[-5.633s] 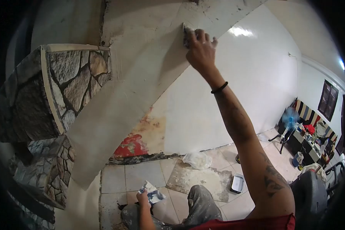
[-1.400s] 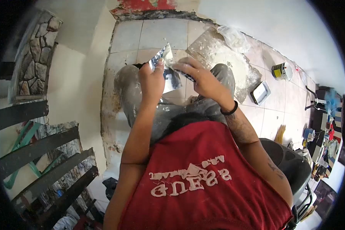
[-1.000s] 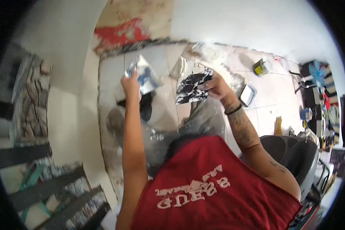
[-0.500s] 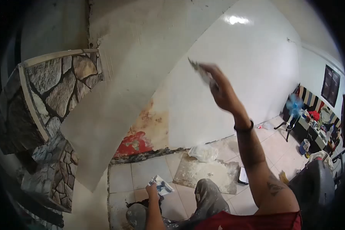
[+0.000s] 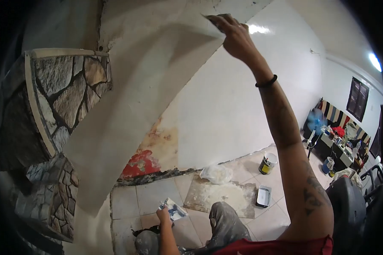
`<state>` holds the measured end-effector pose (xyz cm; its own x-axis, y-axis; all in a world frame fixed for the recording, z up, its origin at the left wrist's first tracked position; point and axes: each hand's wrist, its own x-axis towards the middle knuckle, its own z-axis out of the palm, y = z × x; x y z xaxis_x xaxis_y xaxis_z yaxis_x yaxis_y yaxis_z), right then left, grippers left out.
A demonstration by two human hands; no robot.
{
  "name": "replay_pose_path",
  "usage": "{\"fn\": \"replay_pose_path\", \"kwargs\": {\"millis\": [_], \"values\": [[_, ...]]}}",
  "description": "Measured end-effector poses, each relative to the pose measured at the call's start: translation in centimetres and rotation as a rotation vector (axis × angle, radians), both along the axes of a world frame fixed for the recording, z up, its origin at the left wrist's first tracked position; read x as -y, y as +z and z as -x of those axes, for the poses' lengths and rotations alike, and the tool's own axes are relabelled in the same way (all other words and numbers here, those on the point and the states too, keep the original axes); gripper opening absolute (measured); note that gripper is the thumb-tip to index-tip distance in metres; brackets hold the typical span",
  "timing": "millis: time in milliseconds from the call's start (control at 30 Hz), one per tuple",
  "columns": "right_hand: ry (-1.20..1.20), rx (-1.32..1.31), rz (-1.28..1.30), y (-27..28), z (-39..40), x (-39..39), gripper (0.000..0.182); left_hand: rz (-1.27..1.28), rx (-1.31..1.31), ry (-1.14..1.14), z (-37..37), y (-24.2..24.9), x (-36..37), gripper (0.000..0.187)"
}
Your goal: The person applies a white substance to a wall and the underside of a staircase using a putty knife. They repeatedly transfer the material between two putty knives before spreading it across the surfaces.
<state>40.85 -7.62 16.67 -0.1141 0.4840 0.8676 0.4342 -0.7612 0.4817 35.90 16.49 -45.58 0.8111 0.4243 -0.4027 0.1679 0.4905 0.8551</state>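
High up, the right hand (image 5: pixel 238 42) has its fingers closed on a thin blade (image 5: pixel 215 23) by the right edge of the sloping surface (image 5: pixel 127 114); contact is hard to tell. Low down, the left hand's (image 5: pixel 163 216) fingers grip the left corner of a smeared plate (image 5: pixel 173 209) above the floor (image 5: pixel 151 196). Too steep a blade angle could gouge the surface; a slack left grip could drop the plate.
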Motion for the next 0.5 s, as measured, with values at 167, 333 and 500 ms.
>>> {"fn": "replay_pose_path", "kwargs": {"millis": [167, 333, 500], "values": [[-0.043, -0.042, -0.055, 3.7, -2.9, 3.0, 0.045, -0.042, 0.044, 0.019, -0.3, -1.3, -0.6, 0.021], [-0.08, -0.006, -0.061, 4.1, -4.2, 3.1, 0.053, -0.039, 0.068, -0.014, -0.8, -1.5, 0.1, 0.018], [-0.187, 0.118, -0.125, 3.5, -5.0, 2.1, 0.059, -0.061, 0.029, -0.009, -1.0, -1.2, 0.8, 0.019]]}}
